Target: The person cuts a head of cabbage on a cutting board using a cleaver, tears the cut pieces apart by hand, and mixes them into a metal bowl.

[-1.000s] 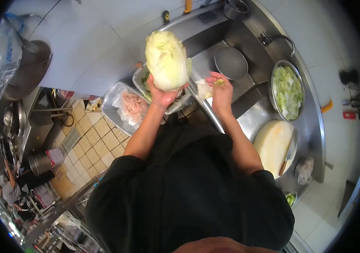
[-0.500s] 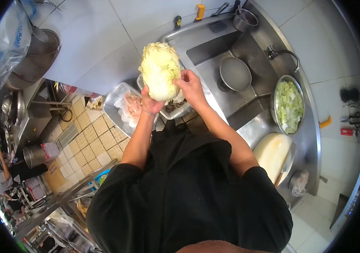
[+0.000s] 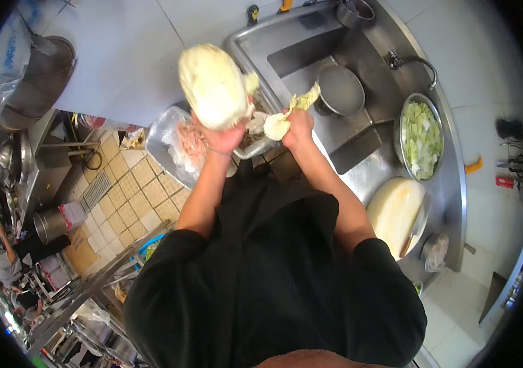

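Left hand [image 3: 223, 136] — grasps cabbage [image 3: 212, 86] from below; right hand [image 3: 299, 128] — grasps torn leaf [image 3: 278, 126]; sink [image 3: 356, 150] is near.

An oval pale-yellow cabbage [image 3: 213, 86] is in your left hand [image 3: 224, 136]. Front-left, a translucent rectangular plastic tub [image 3: 162, 124] holds pink strips [image 3: 191, 144]. To its right, a round grey vessel [image 3: 342, 91] sits in your rectangular steel sink [image 3: 310, 56]. Farther right, a round steel bowl [image 3: 398, 138] holds chopped pale-green leaves [image 3: 422, 138]; nearer you, a wooden-handled steel knife [image 3: 418, 227] lies on a thick cream-coloured board [image 3: 391, 211].
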`<state>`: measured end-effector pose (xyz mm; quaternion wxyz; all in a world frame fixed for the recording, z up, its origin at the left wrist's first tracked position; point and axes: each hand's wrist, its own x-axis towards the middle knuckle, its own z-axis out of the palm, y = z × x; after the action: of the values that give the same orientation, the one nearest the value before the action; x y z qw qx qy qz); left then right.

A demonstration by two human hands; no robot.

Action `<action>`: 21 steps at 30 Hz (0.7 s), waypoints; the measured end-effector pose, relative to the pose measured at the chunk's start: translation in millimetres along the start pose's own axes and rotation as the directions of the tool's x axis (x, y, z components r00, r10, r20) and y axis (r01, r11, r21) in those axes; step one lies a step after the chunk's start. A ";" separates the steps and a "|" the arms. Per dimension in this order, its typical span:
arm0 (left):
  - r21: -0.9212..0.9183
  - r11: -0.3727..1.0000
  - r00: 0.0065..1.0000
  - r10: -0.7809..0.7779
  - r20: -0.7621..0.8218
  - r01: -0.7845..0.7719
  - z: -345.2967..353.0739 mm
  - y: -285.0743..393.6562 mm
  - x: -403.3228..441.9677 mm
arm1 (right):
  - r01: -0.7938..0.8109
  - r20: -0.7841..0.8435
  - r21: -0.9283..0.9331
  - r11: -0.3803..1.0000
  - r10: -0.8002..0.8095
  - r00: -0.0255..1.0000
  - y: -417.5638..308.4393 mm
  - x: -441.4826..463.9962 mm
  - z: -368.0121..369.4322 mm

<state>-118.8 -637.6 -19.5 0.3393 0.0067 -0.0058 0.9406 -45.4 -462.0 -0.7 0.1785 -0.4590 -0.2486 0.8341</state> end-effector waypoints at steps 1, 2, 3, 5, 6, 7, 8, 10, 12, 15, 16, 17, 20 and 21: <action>-0.029 1.000 0.998 0.006 0.058 -0.004 -3.8 9.3 1.8 | -0.009 0.008 -0.026 1.000 0.009 1.000 0.2 6.7 -11.9; -0.021 0.999 0.998 0.025 0.056 -0.024 -3.7 21.6 3.8 | 0.049 0.041 -0.141 0.989 -0.043 0.998 -3.2 12.0 -19.4; -0.010 0.999 0.997 0.047 0.062 -0.047 1.7 34.4 7.5 | 0.155 0.069 -0.120 0.981 -0.148 0.987 -7.5 3.7 -15.5; 0.252 0.955 0.987 0.160 0.011 -0.158 29.5 51.1 9.5 | 0.357 0.125 -0.066 0.932 -0.347 0.929 -24.7 -22.6 7.8; 0.382 0.902 0.976 0.218 -0.001 -0.201 38.0 56.5 8.0 | 0.396 0.227 -0.178 0.901 -0.354 0.907 -24.9 -25.9 10.9; 0.373 0.911 0.982 0.188 0.009 -0.178 39.7 59.9 5.3 | 0.443 0.329 -0.278 0.852 -0.349 0.878 -25.9 -27.3 14.0; 0.364 0.919 0.988 0.155 0.023 -0.153 41.8 62.7 3.3 | 0.496 0.427 -0.365 0.788 -0.332 0.841 -27.5 -27.5 17.0; 0.331 0.933 0.989 0.150 -0.009 -0.139 45.2 62.0 2.2 | 0.617 0.579 -0.737 0.277 -0.212 0.787 -19.2 -8.5 19.2; 0.288 0.944 0.975 0.198 -0.101 -0.162 37.0 46.1 2.4 | 0.628 0.592 -0.746 0.222 -0.213 0.777 -7.1 -13.7 30.3; 0.168 0.985 0.995 0.063 -0.075 -0.049 18.0 23.4 4.7 | 0.056 0.607 -0.441 0.896 0.252 0.753 -6.6 -52.2 50.1; 0.353 0.936 0.997 0.024 -0.067 0.001 2.8 23.2 5.0 | 0.013 0.645 -0.417 0.909 0.286 0.708 -3.9 -50.8 47.4; 0.525 0.850 0.998 -0.013 -0.063 0.044 -15.7 27.5 5.5 | -0.031 0.682 -0.396 0.918 0.316 0.660 -2.1 -47.1 42.3; 0.817 0.544 0.981 -0.124 -0.147 0.191 12.0 41.9 5.9 | 0.019 0.601 -0.218 0.976 0.119 0.790 -7.2 -56.7 27.1; 0.867 0.436 0.970 -0.144 -0.195 0.239 27.2 43.5 2.9 | 0.076 0.532 -0.213 0.974 0.050 0.845 -7.2 -58.1 24.4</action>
<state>-148.6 -669.6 7.5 0.3903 0.1391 0.4994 0.7609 -35.8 -492.8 53.8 0.0546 -0.2245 -0.3845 0.8937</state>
